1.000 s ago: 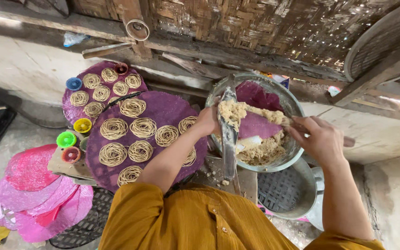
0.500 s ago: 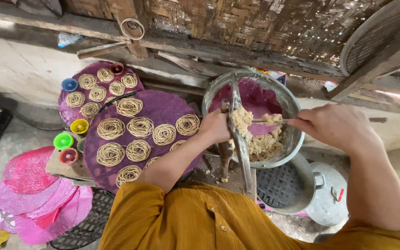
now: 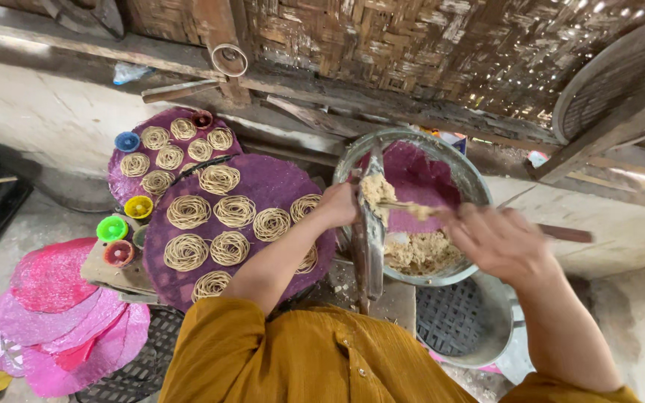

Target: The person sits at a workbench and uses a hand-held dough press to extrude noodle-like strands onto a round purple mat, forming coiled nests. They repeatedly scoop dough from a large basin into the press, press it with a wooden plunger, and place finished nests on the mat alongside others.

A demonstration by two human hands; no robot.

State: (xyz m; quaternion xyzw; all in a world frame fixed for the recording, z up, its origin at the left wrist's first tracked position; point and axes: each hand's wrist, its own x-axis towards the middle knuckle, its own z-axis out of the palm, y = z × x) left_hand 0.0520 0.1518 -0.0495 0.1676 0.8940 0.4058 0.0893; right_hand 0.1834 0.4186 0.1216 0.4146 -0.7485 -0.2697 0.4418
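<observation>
Woven bamboo wall (image 3: 427,52) and a rough timber ledge back a low, crowded work spot on a dusty floor.

Right hand (image 3: 498,242): its fingers are closed around a thin stick (image 3: 404,209), which runs leftward from the fist, nearly level, its far tip loaded with pale dough (image 3: 377,190). A brown handle (image 3: 565,233) shows beyond the hand on the right; whether it is the same stick's tail I cannot tell.

Left hand (image 3: 337,205) is curled shut on the upper end of a metal press (image 3: 371,239), whose long axis runs almost straight up and down the view, from the bowl's rim towards the person's chest. The dough lump sits at the top of that press, touching it, just right of the left fingers. So the stick meets the press crosswise, and the left hand is the nearer of the two to the lump.

More dough lies in the bottom of the metal bowl (image 3: 472,175), beneath the stick, with a purple sheet (image 3: 419,175) lining the bowl's far side.

Left of the left forearm, a round purple mat (image 3: 278,183) carries coiled noodle nests (image 3: 188,211); a second mat (image 3: 125,183) behind it holds more. Small coloured cups (image 3: 112,228) stand beside them, pink mats (image 3: 46,276) lie stacked lower left, and a basket (image 3: 449,321) sits under the bowl.
</observation>
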